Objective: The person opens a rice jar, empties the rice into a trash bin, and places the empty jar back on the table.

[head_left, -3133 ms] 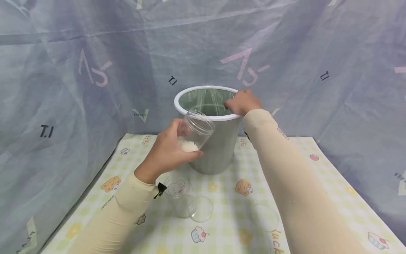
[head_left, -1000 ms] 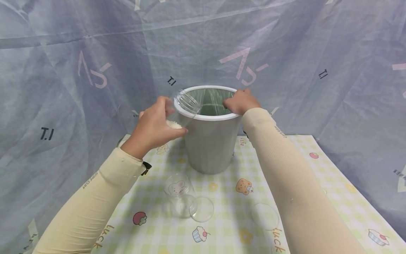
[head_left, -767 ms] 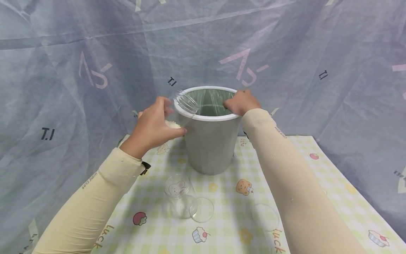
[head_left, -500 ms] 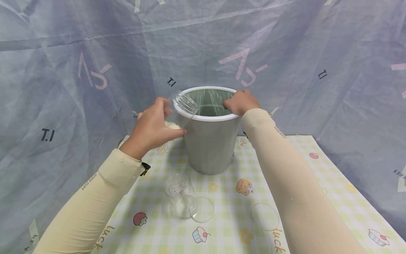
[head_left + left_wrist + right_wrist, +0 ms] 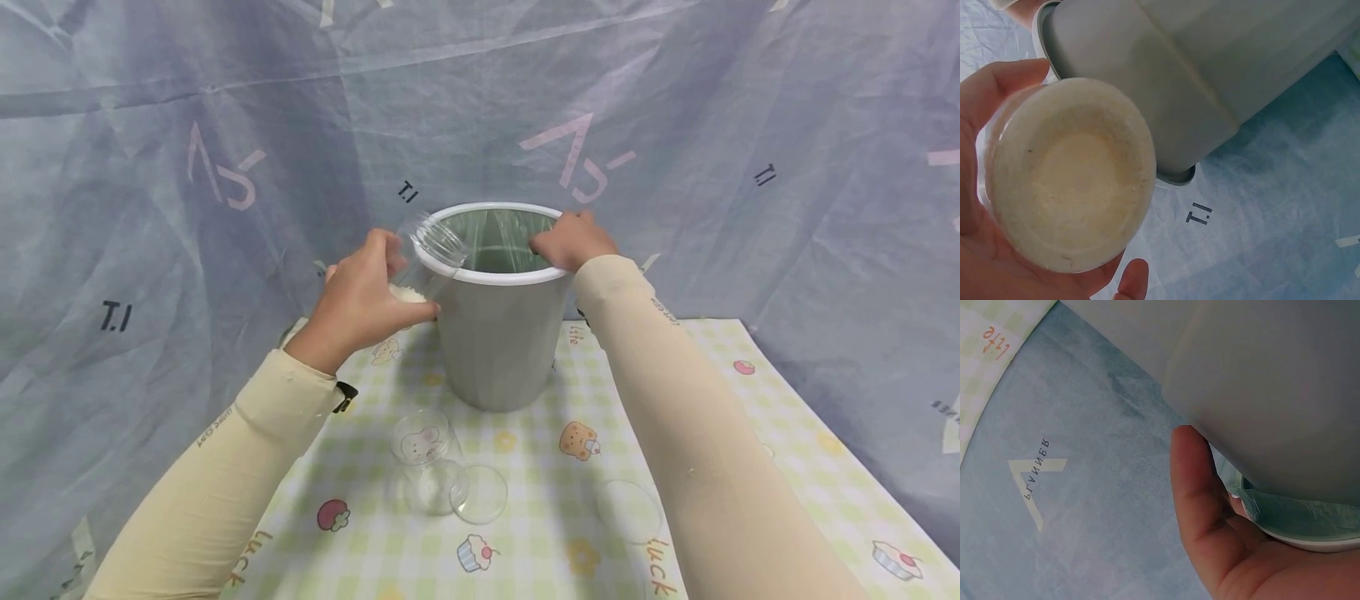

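Note:
A grey trash can (image 5: 495,342) with a white rim ring and a clear liner stands on the table. My left hand (image 5: 363,296) grips a clear plastic jar (image 5: 438,250), tilted with its mouth at the can's left rim. White grains (image 5: 407,294) like rice lie in its lower part; the left wrist view shows the jar's pale base (image 5: 1075,178). My right hand (image 5: 573,242) holds the can's right rim, fingers over the edge. In the right wrist view one finger (image 5: 1194,465) lies along the can's outside, below folded liner (image 5: 1297,512).
On the checkered tablecloth (image 5: 525,550) stands another clear jar (image 5: 427,467), with a clear round lid (image 5: 480,494) beside it. A second clear lid (image 5: 628,510) lies near my right forearm. Grey-blue cloth (image 5: 480,100) hangs behind and at both sides.
Since the oldest frame my left hand has moved up and left, bringing the jar's mouth to the can's rim. Over the last second both hands stay almost still, and grains remain in the jar.

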`<state>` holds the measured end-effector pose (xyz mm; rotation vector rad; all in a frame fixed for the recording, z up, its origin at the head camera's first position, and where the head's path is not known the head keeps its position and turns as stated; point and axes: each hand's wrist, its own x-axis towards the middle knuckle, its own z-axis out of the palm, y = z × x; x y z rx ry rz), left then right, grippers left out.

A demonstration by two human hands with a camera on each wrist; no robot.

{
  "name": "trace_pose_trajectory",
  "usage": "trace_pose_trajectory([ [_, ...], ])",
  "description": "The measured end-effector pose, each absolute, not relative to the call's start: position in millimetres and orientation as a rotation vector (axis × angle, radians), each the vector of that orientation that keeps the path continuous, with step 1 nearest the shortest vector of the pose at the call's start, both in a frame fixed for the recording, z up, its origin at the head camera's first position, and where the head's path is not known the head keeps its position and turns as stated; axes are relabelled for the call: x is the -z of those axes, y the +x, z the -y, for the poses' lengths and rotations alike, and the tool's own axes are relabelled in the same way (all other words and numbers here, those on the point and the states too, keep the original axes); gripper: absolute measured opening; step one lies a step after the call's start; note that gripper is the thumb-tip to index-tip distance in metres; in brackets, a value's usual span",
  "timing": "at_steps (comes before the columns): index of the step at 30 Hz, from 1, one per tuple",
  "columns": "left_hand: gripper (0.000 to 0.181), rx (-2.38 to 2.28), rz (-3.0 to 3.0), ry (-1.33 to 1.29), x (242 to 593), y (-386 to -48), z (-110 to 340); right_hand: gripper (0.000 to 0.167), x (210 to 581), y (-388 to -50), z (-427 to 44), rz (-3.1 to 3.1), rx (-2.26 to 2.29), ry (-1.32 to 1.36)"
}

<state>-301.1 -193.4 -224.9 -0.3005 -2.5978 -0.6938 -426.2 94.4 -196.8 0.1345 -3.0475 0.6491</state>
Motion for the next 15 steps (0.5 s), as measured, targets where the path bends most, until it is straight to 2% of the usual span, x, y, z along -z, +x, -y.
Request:
trace_pose_trajectory([
  [15, 0.087, 0.672, 2.584, -0.307, 219.5, -302.3, 194.1, 0.081, 196.0, -423.5, -95.5, 3.049, -0.607, 0.149],
])
